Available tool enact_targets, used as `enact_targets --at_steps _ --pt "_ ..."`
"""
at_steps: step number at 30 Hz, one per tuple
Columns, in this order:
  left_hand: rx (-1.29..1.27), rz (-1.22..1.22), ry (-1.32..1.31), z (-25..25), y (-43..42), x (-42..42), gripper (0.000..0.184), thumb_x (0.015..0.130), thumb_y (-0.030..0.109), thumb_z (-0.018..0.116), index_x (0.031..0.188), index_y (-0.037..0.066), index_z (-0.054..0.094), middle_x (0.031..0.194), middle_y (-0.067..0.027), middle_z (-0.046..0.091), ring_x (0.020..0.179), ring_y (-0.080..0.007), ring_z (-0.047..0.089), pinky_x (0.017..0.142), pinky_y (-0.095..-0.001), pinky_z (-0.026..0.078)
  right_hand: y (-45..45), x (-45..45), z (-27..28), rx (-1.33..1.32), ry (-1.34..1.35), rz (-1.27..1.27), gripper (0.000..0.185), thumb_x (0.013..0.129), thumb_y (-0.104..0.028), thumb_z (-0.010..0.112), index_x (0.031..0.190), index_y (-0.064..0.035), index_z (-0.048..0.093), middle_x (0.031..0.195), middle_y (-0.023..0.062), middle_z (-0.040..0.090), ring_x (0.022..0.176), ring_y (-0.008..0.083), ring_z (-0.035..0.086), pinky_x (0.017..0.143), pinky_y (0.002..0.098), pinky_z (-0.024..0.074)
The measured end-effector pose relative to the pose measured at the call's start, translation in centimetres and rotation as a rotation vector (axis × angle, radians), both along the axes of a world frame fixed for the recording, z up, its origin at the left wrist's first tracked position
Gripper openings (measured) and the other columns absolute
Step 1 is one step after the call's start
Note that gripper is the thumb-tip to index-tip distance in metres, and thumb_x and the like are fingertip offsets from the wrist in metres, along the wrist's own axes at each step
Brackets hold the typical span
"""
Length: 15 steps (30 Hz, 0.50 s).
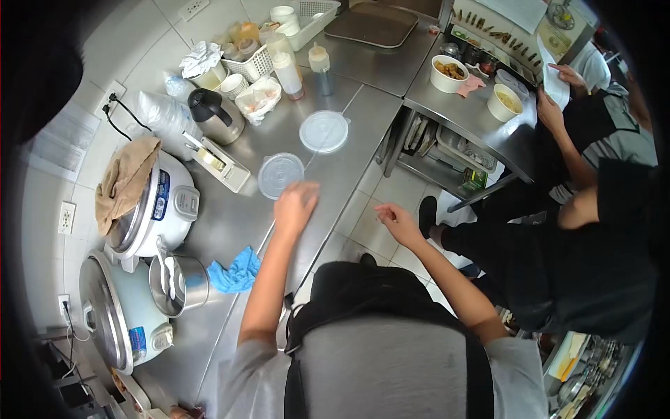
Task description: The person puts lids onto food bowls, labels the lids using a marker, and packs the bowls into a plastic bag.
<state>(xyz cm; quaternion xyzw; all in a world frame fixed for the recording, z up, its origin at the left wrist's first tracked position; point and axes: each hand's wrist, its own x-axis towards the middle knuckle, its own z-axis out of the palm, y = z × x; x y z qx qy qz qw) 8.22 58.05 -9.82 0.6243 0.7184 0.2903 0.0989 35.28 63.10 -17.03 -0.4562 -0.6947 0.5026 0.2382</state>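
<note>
My left hand (296,207) is at the steel counter (335,167), just below a round clear plastic lid (281,176). Its fingers are loosely bent and partly apart, with nothing visible in them; whether they touch the lid I cannot tell. A second clear lid (324,132) lies flat farther back on the same counter. Over the floor to the right of the counter edge hangs my right hand (399,223), fingers loosely spread and holding nothing.
Left of the lids stand a tape dispenser (218,162), a steel jug (218,117) and two rice cookers (174,202). A blue cloth (236,270) lies nearby. Two filled bowls (449,74) sit on the right-hand counter. People stand close on the right; one holds a paper (555,80).
</note>
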Motion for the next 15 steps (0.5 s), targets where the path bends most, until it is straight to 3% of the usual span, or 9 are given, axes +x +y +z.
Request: enact_targets --at_steps 8,9,11,15 --pt "0.137 -0.004 0.286 -4.4 15.2 1.0 0.027 0.07 0.026 0.074 0.091 0.01 0.066 0.092 -0.009 0.061 0.091 -0.0289 0.058 0.077 -0.0391 0.049 -0.2 5.4 1.9 -0.164 0.055 0.024 0.022 0.088 -0.006 0.055 0.108 -0.0069 0.063 0.083 0.0057 0.066 0.075 0.0106 0.061 0.072 0.0267 0.0487" --pt "0.129 0.002 0.328 -4.9 16.1 0.8 0.021 0.071 0.024 0.073 0.086 0.012 0.067 0.089 -0.0075 0.061 0.087 -0.0278 0.059 0.076 -0.039 0.049 0.8 6.3 1.5 -0.175 0.054 -0.004 0.022 0.088 -0.006 0.054 0.109 -0.0067 0.062 0.084 0.0048 0.066 0.076 0.0103 0.06 0.072 0.0264 0.0485" --pt "0.057 0.009 0.284 -5.2 17.5 0.6 0.016 0.07 0.022 0.072 0.082 0.013 0.067 0.086 -0.0066 0.061 0.085 -0.0273 0.059 0.075 -0.0392 0.049 3.3 8.5 0.4 -0.193 0.058 -0.06 0.022 0.089 -0.006 0.053 0.109 -0.0064 0.062 0.085 0.0028 0.065 0.077 0.0095 0.06 0.072 0.0258 0.0481" --pt "-0.027 0.039 0.201 -5.4 19.0 -0.1 0.009 0.07 0.02 0.071 0.074 0.013 0.066 0.082 -0.0051 0.061 0.082 -0.0264 0.06 0.071 -0.0391 0.05 11.5 11.5 1.7 -0.31 0.317 -0.302 0.023 0.091 -0.007 0.051 0.112 -0.0063 0.06 0.089 0.0009 0.063 0.079 0.0103 0.059 0.071 0.0243 0.0475"
